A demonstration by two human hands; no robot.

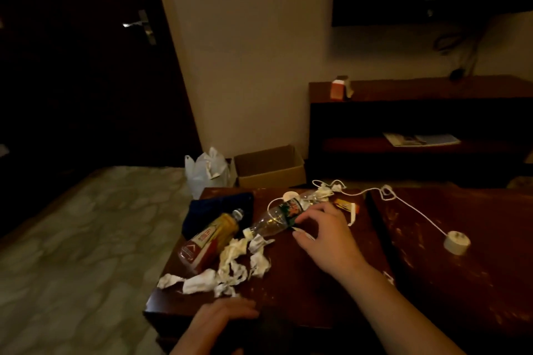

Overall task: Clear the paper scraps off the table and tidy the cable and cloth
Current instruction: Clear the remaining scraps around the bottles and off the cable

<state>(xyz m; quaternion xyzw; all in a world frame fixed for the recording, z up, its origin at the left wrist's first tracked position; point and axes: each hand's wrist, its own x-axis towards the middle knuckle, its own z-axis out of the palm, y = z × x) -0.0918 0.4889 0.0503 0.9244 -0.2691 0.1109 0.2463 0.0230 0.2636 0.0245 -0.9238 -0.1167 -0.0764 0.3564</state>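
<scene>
At 6 o'clock the left hand point(222, 314) lies on the near edge of the desk point(302, 291) against something dark and blurred; I cannot tell whether it grips it. Just past it, at 9 o'clock, the crumpled paper scraps point(230, 268) sit in a loose heap on the desk's left side. The right hand point(323, 236) reaches over the middle with fingers spread and holds nothing - its forefinger tip touches the label of a clear bottle point(277, 216) lying on its side, the thumb apart below it. Left of that, a yellow drink bottle point(210, 235) lies tilted, its cap end over the dark blue cloth point(219, 207) at 10 o'clock. An orange wrapper point(344, 206) lies just beyond the right hand. The white cable point(412, 210) runs from a tangle among more scraps at 12 o'clock to a round white plug point(457, 242) at 2 o'clock. On the floor beyond stand a plastic bag point(206, 170) and an open cardboard box point(269, 167).
</scene>
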